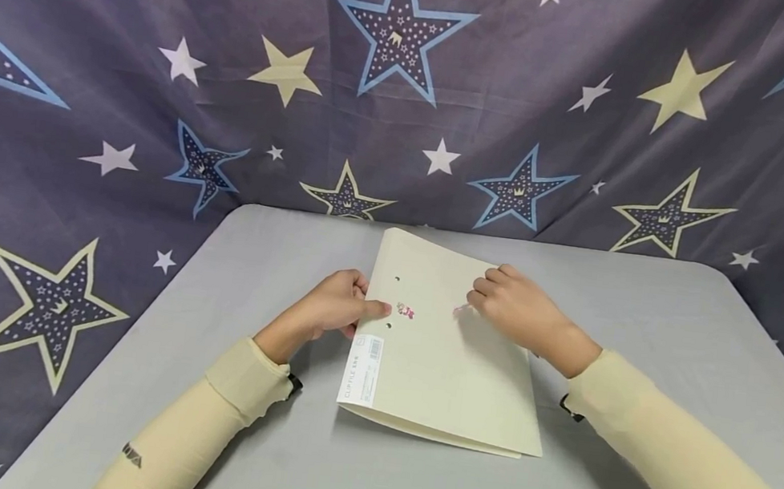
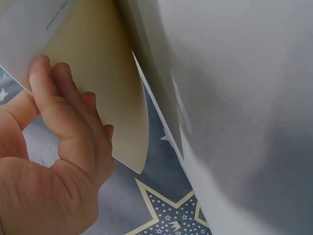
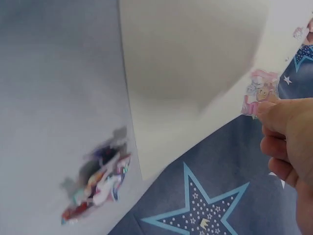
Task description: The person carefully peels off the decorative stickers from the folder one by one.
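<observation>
A cream clip file folder [image 1: 449,384] lies slightly turned on the table, its lower edge a little parted. My left hand [image 1: 338,301] holds it by the spine, thumb on the cover and the other fingers behind, as the left wrist view shows too. Beside the thumb tip, a small pink cartoon sticker [image 1: 406,311] sits on the cover between two dark holes. Over the right part of the cover my right hand [image 1: 518,309] pinches a clear-edged pink cartoon sticker [image 3: 260,93] between thumb and finger.
A white label [image 1: 362,370] runs along the folder's lower left. In the right wrist view, several colourful, blurred sticker-like pieces [image 3: 100,188] lie on the grey table [image 1: 252,454] beside the folder. A star-patterned cloth [image 1: 485,61] hangs behind the table.
</observation>
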Tool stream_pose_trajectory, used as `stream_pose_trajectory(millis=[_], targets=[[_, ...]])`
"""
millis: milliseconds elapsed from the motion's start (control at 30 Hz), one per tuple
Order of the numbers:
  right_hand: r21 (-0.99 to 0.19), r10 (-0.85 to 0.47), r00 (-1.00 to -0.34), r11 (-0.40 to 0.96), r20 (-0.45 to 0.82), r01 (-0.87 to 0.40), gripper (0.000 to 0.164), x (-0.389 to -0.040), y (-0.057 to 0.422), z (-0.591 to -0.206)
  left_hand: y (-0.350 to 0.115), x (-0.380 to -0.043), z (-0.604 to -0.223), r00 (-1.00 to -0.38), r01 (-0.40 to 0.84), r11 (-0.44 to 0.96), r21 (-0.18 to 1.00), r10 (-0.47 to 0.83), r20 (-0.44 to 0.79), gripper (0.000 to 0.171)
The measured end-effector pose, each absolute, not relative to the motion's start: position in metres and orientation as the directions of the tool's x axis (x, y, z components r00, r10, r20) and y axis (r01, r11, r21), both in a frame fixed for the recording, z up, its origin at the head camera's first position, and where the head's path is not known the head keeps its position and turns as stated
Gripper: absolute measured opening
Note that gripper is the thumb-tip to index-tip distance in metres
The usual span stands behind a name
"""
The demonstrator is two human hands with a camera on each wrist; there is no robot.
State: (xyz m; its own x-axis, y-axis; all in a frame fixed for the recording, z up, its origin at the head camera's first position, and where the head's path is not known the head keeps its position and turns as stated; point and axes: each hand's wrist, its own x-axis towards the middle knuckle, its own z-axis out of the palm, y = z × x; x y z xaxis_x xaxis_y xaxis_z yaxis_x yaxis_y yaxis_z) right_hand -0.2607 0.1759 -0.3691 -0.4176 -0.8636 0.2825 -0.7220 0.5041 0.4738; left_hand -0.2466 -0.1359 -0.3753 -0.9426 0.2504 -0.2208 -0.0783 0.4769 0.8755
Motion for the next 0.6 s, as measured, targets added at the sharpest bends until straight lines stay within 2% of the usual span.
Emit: stream_pose_trajectory(millis=[267, 600], targets=[[0.475, -0.848, -0.446, 0.531, 0.288, -0.702, 0.015, -0.256, 0.194, -0.354, -0.136, -0.247, -0.376, -0.941, -0.072, 0.469, 0.880, 0.261, -0.217, 0.035], [0.478, -0.801, -0.555, 0.588, 0.225, -0.653, 0.021, -0.251, 0.229, -0.344, -0.137, -0.247, -0.375, -0.939, -0.067, 0.467, 0.882, 0.269, -0.213, 0.035]])
